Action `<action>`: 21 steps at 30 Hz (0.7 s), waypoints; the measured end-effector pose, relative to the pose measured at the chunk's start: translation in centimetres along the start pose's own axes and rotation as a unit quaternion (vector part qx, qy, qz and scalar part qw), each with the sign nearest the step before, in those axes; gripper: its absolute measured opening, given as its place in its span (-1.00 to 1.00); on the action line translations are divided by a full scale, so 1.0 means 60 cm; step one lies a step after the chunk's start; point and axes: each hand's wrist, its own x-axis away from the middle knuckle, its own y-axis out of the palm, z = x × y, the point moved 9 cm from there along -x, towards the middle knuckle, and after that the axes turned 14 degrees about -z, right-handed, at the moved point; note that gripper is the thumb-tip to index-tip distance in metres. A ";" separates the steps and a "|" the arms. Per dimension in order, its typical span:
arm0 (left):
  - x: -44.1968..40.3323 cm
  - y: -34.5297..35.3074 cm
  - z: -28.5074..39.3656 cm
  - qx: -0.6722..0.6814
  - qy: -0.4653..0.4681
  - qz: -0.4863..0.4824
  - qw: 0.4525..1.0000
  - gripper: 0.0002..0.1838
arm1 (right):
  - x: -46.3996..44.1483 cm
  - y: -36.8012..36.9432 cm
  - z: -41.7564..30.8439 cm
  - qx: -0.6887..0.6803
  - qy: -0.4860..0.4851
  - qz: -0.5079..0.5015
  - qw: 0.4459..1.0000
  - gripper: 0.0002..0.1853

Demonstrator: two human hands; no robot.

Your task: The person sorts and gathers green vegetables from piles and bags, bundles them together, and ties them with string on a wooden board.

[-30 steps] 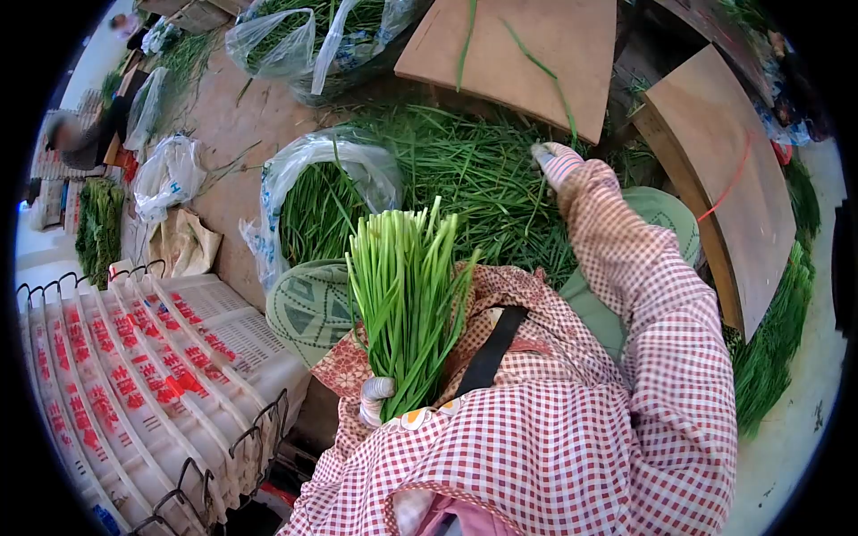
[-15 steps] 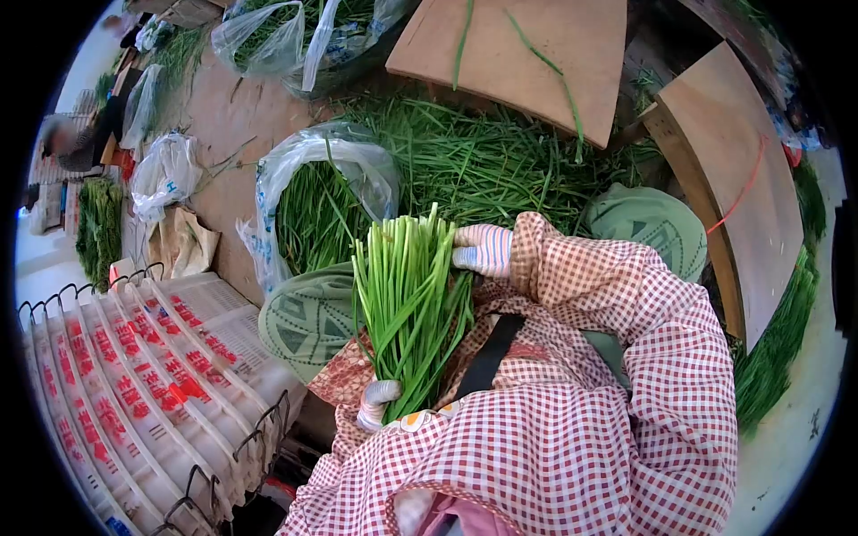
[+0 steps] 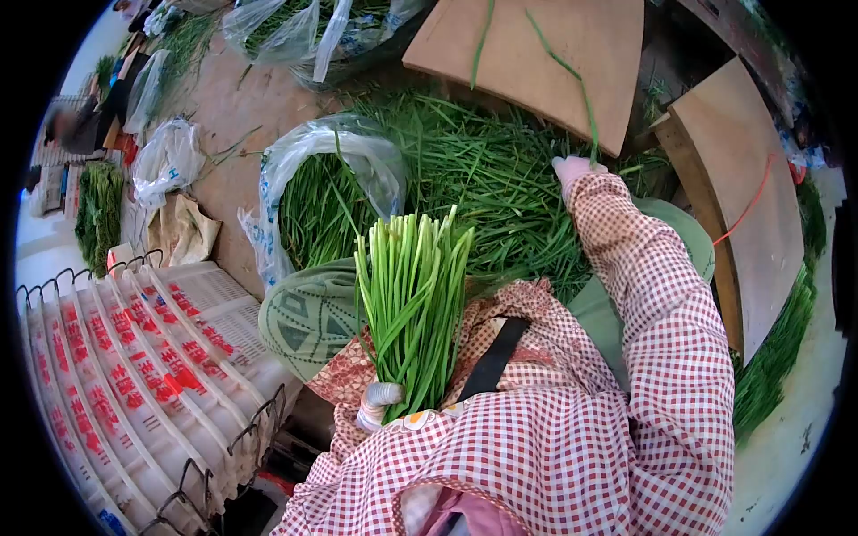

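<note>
My left hand, in a striped glove, is closed round the lower part of an upright bunch of garlic chives. Only its thumb side shows; leaves hide the other fingers. The pale cut ends of the stalks point up and away from me. My right hand is stretched forward at the far side of a loose heap of garlic chives, close to the lower corner of a wooden board. A single chive hangs over that edge by the hand. The right fingers are too small and partly hidden to read.
An open plastic bag holding more chives stands left of the heap. A white crate with red printing and wire loops is at lower left. A second board leans at right. Farther back are a crumpled bag and a person.
My right hand has left the top of the bunch and moved forward and right to the heap by the board. My left hand still holds the bunch in nearly the same place.
</note>
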 end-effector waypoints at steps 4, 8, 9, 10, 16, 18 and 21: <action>0.000 0.017 0.007 -0.047 0.005 -0.006 0.999 -0.15 | 0.180 -0.007 -0.110 0.118 -0.135 0.032 0.983 0.06; -0.003 0.076 0.039 -0.159 0.010 -0.015 0.987 -0.07 | 0.260 0.132 -0.217 -0.382 -0.619 -0.228 0.647 0.30; 0.000 0.082 0.048 -0.220 0.015 -0.007 0.975 -0.06 | 0.289 0.150 -0.249 -0.478 -0.651 -0.244 0.536 0.36; -0.001 0.071 0.049 -0.257 0.024 -0.032 0.965 -0.08 | 0.302 0.154 -0.274 -0.528 -0.663 -0.220 0.483 0.38; 0.000 0.127 0.035 -0.337 0.051 -0.110 0.934 -0.05 | 0.394 0.067 -0.281 -0.617 -0.719 -0.172 0.269 0.17; -0.010 0.094 0.003 -0.277 -0.015 -0.130 0.952 -0.09 | 0.411 0.041 -0.263 -0.611 -0.733 -0.139 0.265 0.16; -0.029 0.086 -0.039 0.012 -0.147 -0.063 0.987 -0.38 | 0.437 0.021 -0.238 -0.603 -0.748 -0.093 0.262 0.10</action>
